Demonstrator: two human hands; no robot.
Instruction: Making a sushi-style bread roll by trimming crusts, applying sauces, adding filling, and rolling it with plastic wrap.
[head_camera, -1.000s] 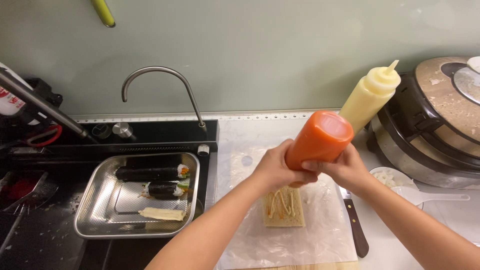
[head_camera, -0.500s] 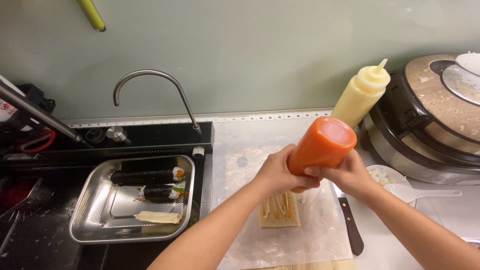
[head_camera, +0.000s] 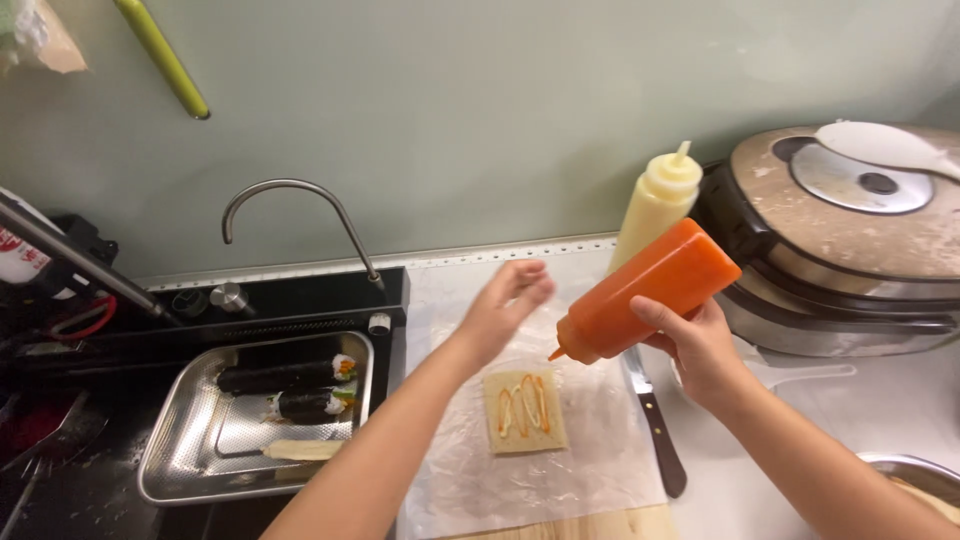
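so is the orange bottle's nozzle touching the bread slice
Apart. The head view shows the orange bottle tilted in the right hand, nozzle clearly above the bread slice.

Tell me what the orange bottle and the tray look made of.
Orange bottle: likely soft plastic, matte and slightly see-through, with a tapered nozzle; the right hand grips it. Tray: seemingly stainless steel, with a shiny, reflective brushed surface.

A plain pale green wall (head_camera: 480, 110) fills the upper half of the frame, evenly lit. Below it runs a white counter (head_camera: 900, 400), with a black sink area (head_camera: 290, 300) at the left and a curved steel tap (head_camera: 300, 215) rising before the wall.
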